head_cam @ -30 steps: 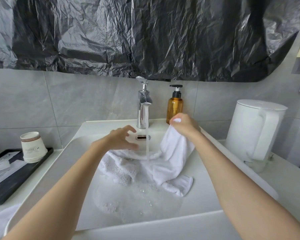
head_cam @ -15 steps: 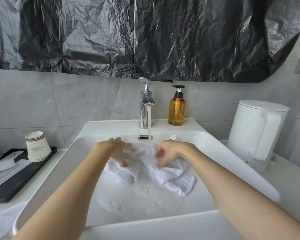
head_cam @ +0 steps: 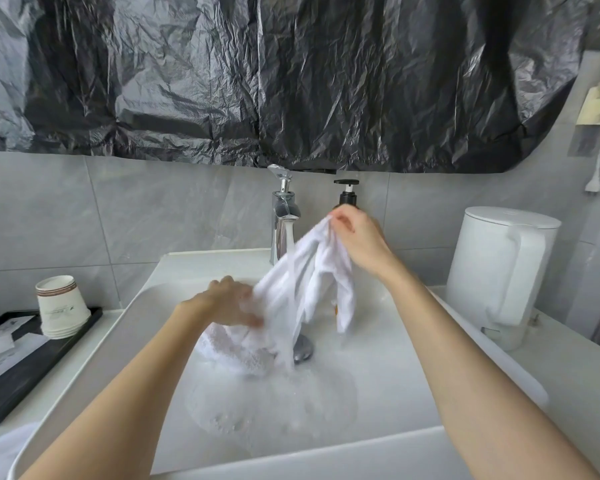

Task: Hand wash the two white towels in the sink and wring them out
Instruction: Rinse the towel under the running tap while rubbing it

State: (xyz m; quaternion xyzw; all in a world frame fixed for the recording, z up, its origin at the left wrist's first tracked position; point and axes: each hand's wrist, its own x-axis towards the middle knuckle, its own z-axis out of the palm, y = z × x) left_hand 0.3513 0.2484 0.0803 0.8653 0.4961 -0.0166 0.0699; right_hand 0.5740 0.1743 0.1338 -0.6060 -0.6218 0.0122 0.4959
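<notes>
While your right hand only pinches the white towel beside the faucet, the wet weight could slip it free. Your left hand is blurred, can't tell its grip.

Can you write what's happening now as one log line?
right hand: pinches raised white towel | left hand: on towel heap | faucet: running

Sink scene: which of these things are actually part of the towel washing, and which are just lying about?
In the job: lifted towel, pinched by the right hand; left hand at its lower end; bunched towel in the sink; running tap; sudsy water.
Lying about: white kettle; paper cups; black tray.
</notes>
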